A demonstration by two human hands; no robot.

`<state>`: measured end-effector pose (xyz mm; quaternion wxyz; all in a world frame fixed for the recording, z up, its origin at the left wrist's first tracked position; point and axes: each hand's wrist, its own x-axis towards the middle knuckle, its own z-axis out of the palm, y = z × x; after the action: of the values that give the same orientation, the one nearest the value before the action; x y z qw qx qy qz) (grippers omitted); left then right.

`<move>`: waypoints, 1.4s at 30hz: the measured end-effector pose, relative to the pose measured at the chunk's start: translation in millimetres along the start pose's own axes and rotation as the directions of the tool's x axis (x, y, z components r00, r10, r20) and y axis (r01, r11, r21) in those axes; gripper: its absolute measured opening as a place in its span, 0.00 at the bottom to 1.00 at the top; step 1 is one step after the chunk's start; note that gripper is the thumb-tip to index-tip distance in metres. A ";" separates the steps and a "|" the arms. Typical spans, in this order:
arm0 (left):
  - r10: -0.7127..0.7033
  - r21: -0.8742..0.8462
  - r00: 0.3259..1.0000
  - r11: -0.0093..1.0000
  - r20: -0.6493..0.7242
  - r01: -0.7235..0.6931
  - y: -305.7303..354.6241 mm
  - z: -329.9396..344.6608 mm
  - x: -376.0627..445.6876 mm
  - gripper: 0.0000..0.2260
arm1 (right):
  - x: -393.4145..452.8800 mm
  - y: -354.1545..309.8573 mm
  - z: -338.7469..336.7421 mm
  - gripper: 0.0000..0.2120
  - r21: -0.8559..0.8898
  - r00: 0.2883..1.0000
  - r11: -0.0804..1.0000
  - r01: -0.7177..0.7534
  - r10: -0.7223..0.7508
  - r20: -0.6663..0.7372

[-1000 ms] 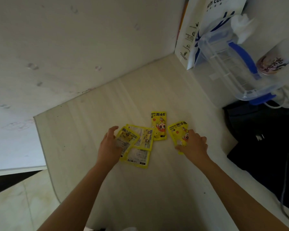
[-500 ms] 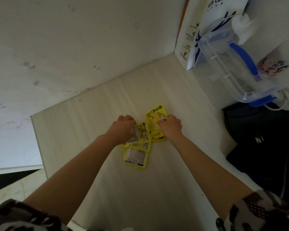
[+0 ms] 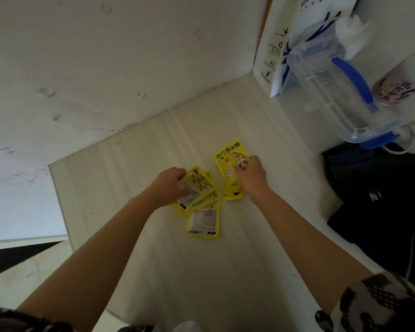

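Yellow sachets (image 3: 232, 194) — likely light, limp, slick film — lie mid-bench (image 3: 134, 236). Left grip (image 3: 170, 185) clasps a fan (image 3: 198, 188) at 11 o'clock of the loose sachet (image 3: 204, 221); right grip (image 3: 250, 176) pinches a single sachet (image 3: 227, 158) at 1 o'clock. Sealed edges probably give the surest hold.

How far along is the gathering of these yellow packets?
Done: the left hand grips the fanned packets. In hand: the right hand grips the cartoon-face packet. Left: the lower packet beneath it and the face-down packet lie on the table, seemingly ungathered; both lots probably need joining.
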<state>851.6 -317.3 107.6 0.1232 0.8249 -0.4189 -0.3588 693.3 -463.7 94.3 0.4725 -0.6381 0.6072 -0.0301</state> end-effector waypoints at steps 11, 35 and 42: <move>-0.455 -0.891 0.890 0.388 0.036 0.235 -35.7 58.0 -87.6 0.11 | -68.3 51.7 6.2 0.04 0.374 0.975 0.906 -0.197 0.140 0.174; -0.542 -0.943 0.835 0.218 0.097 0.251 -13.5 98.0 -112.6 0.11 | -97.5 77.1 21.7 0.06 0.433 0.944 0.858 -0.276 0.158 0.288; -0.418 -0.942 0.895 0.208 0.158 0.264 0.1 96.9 -136.1 0.10 | -132.6 103.8 -3.3 0.08 0.483 0.942 0.837 -0.256 0.105 0.318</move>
<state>730.9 -201.9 105.1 0.5302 0.6819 0.0764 -0.4981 579.2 -340.0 100.8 0.7080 -0.4241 0.5619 -0.0572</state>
